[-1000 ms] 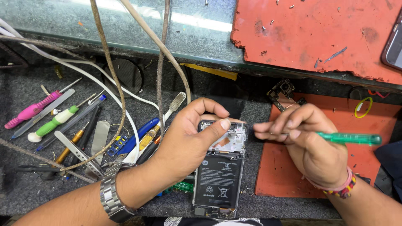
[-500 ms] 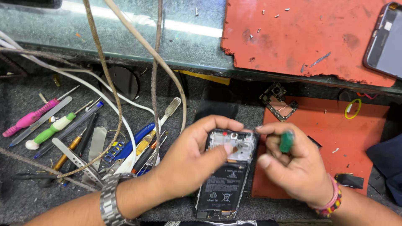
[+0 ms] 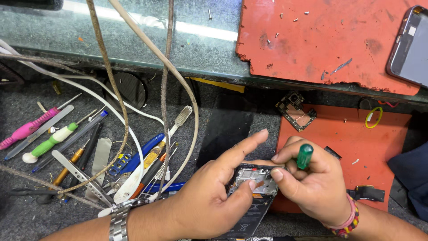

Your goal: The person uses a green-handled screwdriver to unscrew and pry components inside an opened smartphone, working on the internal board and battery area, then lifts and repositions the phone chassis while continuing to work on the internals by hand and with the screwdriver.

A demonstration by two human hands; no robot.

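An opened phone (image 3: 252,196) with its back off lies at the bottom centre, showing a black battery and a metal frame. My left hand (image 3: 214,196) holds it, thumb pressed on the upper frame and forefinger stretched out above. My right hand (image 3: 312,178) grips a green-handled screwdriver (image 3: 304,156) upright, its tip hidden behind the fingers at the phone's top edge. A small circuit board (image 3: 296,110) lies on the orange mat (image 3: 356,147) beyond my right hand.
Several tools lie to the left: pink (image 3: 26,129) and green-white (image 3: 51,142) screwdrivers, tweezers (image 3: 78,177), a toothbrush (image 3: 180,117). Cables (image 3: 167,76) hang across. A second phone (image 3: 408,44) rests on a torn orange pad (image 3: 321,40) with loose screws, on the glass counter (image 3: 133,40).
My right hand turned the screwdriver from lying sideways to standing upright over the phone's top. The view shifted downward; both hands sit lower in the picture.
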